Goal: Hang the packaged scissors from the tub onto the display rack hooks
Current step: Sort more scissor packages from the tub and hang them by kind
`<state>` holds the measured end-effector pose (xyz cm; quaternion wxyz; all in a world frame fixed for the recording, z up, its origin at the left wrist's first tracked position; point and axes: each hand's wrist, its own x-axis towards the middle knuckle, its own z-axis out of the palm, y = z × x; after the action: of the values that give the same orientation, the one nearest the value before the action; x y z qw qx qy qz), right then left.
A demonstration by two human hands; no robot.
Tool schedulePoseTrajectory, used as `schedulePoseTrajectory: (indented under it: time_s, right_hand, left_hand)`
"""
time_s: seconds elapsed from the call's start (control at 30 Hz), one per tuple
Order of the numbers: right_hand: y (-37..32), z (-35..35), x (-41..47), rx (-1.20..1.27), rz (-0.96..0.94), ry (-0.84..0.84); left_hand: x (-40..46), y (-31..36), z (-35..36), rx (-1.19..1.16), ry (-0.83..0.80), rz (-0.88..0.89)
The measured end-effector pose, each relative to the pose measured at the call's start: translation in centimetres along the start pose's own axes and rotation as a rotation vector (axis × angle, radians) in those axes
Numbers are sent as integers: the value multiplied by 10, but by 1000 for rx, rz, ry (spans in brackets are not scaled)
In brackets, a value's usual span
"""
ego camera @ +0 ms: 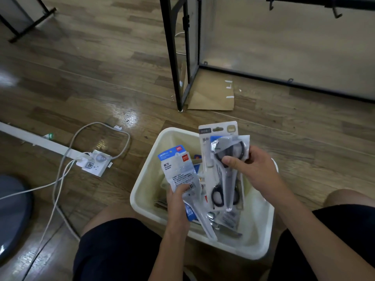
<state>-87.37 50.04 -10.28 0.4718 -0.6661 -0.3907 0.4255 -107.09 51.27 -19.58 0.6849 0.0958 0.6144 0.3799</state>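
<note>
Fingers [233, 162] of the right hand [253, 167] are gripping two scissor packs [223, 169], held upright over the tub [146, 179]. One pack [178, 173] is being pinched by the left hand [178, 201]. Rack hooks [337, 13] are waiting far up-right, nearer the right hand.

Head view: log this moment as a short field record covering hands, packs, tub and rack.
left hand: grips a blue-topped scissors pack above the tub
right hand: pinches a stack of scissors packs, black handles showing
tub: cream, on the wood floor between the knees, more packs inside
rack hooks: top right, nothing hanging on the two visible
nearby: power strip with cables on the left
</note>
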Motion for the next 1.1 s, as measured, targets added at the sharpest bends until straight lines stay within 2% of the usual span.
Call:
schedulePoseTrajectory:
  time_s: [0.1,0.23,0.37,0.47,0.53,0.67,0.73,0.83,0.93,1.1]
  right_hand:
    - [3,11,1,17,55,-34]
    - [33,43,-6,-26,173,1]
    - [52,70,-21,-267,70,65]
    - [62,74,-23,-297,173,45]
    - [64,71,-21,-304,231,44]
    - [64,55,-21,-167,235,14]
    - [59,50,-29,-60,329,-74]
    - [55,45,-40,-95,329,-182]
    - [28,41,-56,-82,284,-202]
    - [-56,23,-88,62,331,-160]
  left_hand:
    - [-5,2,2,35,-73,-40]
    - [-18,1,8,-14,-306,-121]
    - [-18,-9,8,111,-439,-62]
    - [-8,-18,5,195,-337,92]
    - [-3,-20,4,154,-310,135]
    - [-1,-15,2,56,-254,97]
    - [-5,-11,3,91,-247,86]
    - [-18,1,5,150,-305,75]
    - [-43,22,11,164,-323,47]
    - [-110,66,32,190,-351,15]
